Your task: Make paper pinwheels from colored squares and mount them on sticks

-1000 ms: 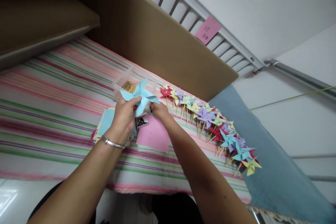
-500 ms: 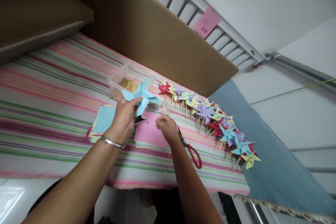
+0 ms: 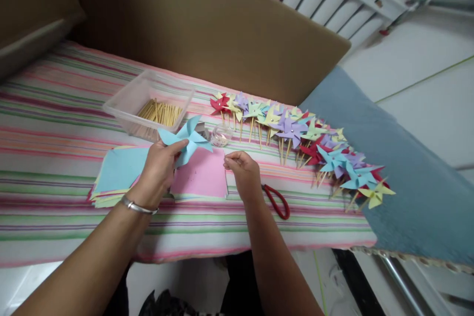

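One light-blue pinwheel (image 3: 186,137) is pinched in the left hand (image 3: 160,168) above the pink sheet (image 3: 202,177), the right hand (image 3: 242,172) with fingertips closed as if on a pin, likely to be pushed through its centre.

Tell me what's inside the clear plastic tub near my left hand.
The clear plastic tub holds a bundle of thin wooden sticks. The blue paper pinwheel in the left hand covers its near corner.
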Available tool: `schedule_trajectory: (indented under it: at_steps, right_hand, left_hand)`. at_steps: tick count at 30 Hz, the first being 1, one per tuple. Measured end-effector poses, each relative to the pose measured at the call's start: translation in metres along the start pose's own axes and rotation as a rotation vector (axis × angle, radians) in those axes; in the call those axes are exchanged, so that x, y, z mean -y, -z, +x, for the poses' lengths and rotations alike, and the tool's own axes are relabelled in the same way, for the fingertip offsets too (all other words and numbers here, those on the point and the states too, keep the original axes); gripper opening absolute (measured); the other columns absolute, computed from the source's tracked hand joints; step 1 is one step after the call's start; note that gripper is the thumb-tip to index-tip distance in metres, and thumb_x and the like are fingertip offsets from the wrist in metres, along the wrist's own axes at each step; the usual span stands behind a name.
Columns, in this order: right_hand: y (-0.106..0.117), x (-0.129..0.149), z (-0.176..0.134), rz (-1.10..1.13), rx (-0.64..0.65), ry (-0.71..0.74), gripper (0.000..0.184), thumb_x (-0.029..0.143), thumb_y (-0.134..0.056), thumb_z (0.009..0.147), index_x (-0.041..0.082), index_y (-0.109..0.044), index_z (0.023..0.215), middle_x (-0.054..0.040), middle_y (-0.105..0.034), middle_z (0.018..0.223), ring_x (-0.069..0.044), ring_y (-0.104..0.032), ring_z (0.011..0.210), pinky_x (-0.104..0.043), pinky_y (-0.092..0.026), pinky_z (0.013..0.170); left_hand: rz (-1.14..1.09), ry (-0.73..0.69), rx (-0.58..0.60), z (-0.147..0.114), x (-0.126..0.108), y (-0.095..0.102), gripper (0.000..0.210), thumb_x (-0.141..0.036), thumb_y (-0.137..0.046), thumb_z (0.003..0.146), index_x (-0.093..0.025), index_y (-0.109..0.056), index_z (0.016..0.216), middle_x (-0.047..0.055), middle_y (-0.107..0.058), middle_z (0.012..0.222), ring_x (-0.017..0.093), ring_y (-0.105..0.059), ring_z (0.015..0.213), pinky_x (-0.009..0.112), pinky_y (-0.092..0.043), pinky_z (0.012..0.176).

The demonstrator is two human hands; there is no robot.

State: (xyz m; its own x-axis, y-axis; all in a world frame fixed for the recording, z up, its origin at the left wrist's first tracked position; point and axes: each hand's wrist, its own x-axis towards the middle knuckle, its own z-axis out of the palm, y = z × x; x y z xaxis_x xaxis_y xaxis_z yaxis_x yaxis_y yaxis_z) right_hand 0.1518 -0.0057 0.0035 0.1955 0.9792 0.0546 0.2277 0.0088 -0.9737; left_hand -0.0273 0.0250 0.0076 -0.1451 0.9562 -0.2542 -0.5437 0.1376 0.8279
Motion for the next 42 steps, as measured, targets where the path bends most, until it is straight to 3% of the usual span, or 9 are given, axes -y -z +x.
schedule_trajectory:
  at_steps: [7,12,15,19,31,42]
  right_hand:
    - [-0.006,0.012,-0.015,-0.053,0.052,0.196,0.006,0.023,-0.056,0.078,0.021,-0.061,0.074,-0.0005,-0.063,0.075,-0.016,-0.06,0.074,-0.029,-0.048,0.073]
    - [-0.006,0.017,-0.017,-0.169,0.008,0.381,0.008,0.019,-0.059,0.078,0.023,-0.064,0.073,-0.0047,-0.063,0.112,-0.02,-0.052,0.114,-0.038,-0.035,0.102]
    - [-0.008,0.017,-0.017,-0.172,0.022,0.361,0.007,0.019,-0.06,0.077,0.022,-0.065,0.073,-0.0042,-0.05,0.135,-0.021,-0.038,0.131,-0.042,-0.025,0.11]
    - [-0.014,0.016,-0.018,-0.145,0.047,0.325,0.008,0.021,-0.06,0.077,0.023,-0.067,0.074,-0.0003,-0.04,0.145,-0.022,-0.029,0.138,-0.044,-0.02,0.112]
    - [-0.018,0.007,-0.015,-0.197,0.042,0.245,0.006,0.022,-0.063,0.075,0.023,-0.069,0.074,-0.004,-0.045,0.141,-0.022,-0.032,0.136,-0.043,-0.023,0.111]
    - [-0.016,0.008,-0.015,-0.183,0.061,0.206,0.005,0.023,-0.064,0.074,0.022,-0.069,0.074,-0.0063,-0.048,0.138,-0.022,-0.036,0.134,-0.042,-0.023,0.111]
  left_hand:
    - [0.115,0.01,0.015,-0.005,0.013,-0.003,0.022,-0.022,-0.078,0.053,-0.016,-0.058,0.06,-0.003,-0.059,0.056,0.009,-0.045,0.048,0.023,-0.032,0.047]
    - [0.191,0.02,0.05,-0.013,0.019,-0.007,0.024,-0.025,-0.079,0.054,-0.016,-0.057,0.057,-0.005,-0.055,0.05,0.008,-0.043,0.045,0.023,-0.033,0.048]
    - [0.183,0.005,0.101,-0.018,0.02,-0.009,0.02,-0.024,-0.078,0.056,-0.016,-0.06,0.058,-0.004,-0.056,0.05,0.009,-0.046,0.047,0.023,-0.037,0.051]
    - [0.145,0.012,0.124,-0.02,0.021,-0.01,0.017,-0.024,-0.079,0.055,-0.016,-0.065,0.062,-0.002,-0.063,0.056,0.013,-0.054,0.054,0.025,-0.043,0.057]
    - [0.089,0.105,0.223,-0.026,0.027,-0.013,0.027,-0.025,-0.081,0.055,-0.016,-0.073,0.08,0.007,-0.074,0.082,0.019,-0.067,0.073,0.03,-0.05,0.075]
    - [0.105,0.078,0.203,-0.026,0.027,-0.012,0.021,-0.024,-0.079,0.058,-0.015,-0.073,0.076,0.004,-0.073,0.072,0.018,-0.065,0.068,0.03,-0.049,0.071]
